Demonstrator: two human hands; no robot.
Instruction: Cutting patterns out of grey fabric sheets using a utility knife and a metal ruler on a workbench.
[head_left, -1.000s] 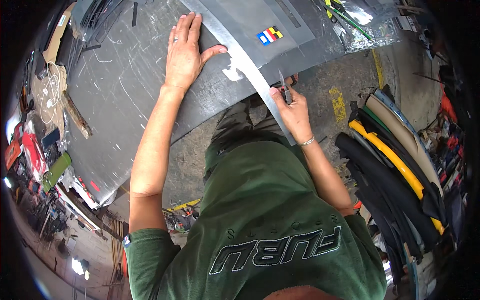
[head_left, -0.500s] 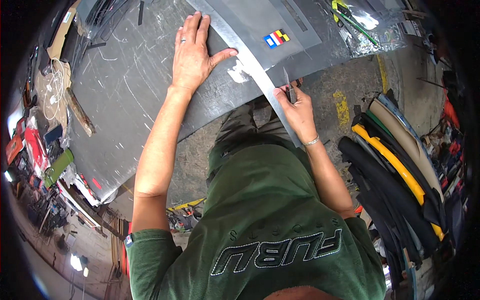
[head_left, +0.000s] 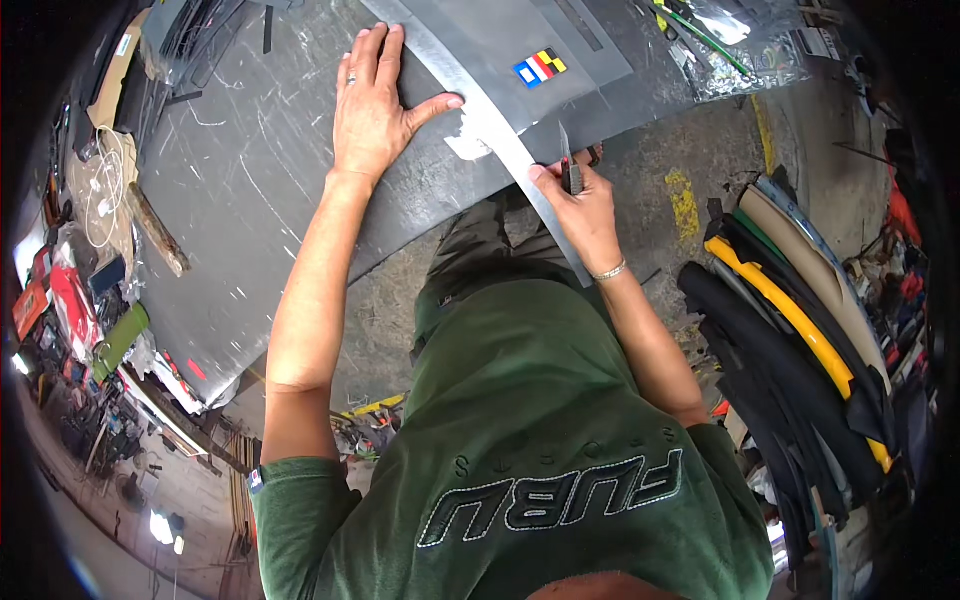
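A long metal straightedge (head_left: 480, 112) lies slantwise across the table, along a grey sheet (head_left: 500, 50) that carries a small multicoloured flag patch (head_left: 540, 69). My left hand (head_left: 372, 125) rests flat on the dark tabletop, fingers spread. Its index fingertip and thumb tip reach the straightedge's left edge. At the near table edge my right hand (head_left: 580, 210) is closed round a utility knife (head_left: 570, 170), its blade pointing up and away. The right thumb also lies against the straightedge, whose near end sticks out past the table. Part of the knife's handle is hidden in the palm.
Rolls of black, yellow and beige material (head_left: 800, 330) stand at the right. Clear plastic (head_left: 750, 75) and a green stick lie at the table's far right. Dark strips (head_left: 195, 35), white cord (head_left: 100, 190) and a worn wooden stick (head_left: 158, 228) are at the left.
The whole view has shifted slightly, so the table, sheet and hands appear a little farther left. Both hands keep nearly the same hold and place on the straightedge.
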